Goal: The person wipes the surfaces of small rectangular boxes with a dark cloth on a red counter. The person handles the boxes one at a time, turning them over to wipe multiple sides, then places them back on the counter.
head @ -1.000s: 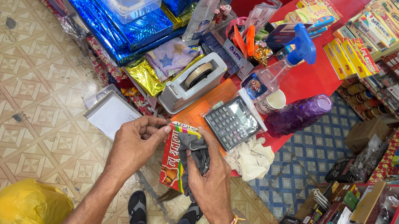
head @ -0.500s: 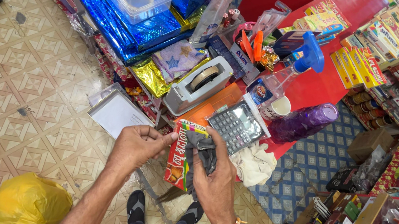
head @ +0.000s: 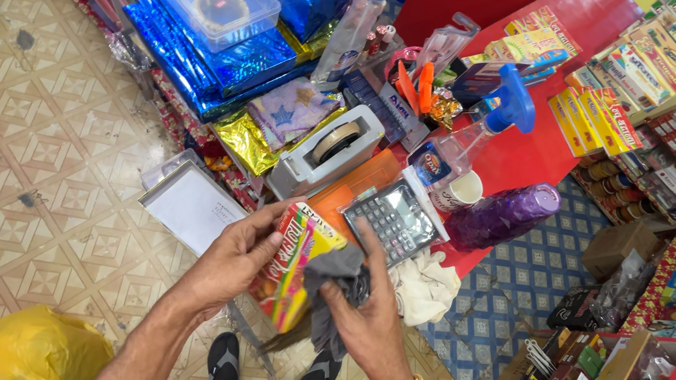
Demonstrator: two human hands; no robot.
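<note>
Fingers of my left hand are clamping the colourful snack box steady while my right hand is pressing a bunched grey cloth against its face.

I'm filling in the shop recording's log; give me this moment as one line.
left hand: holds colourful box | right hand: presses grey cloth to box | nearby: calculator

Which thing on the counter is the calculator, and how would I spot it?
Find the red counter. At its near corner, just past the hands, lies the calculator, beside the grey tape dispenser. It alone is flat and dark, covered in rows of small buttons.
</note>
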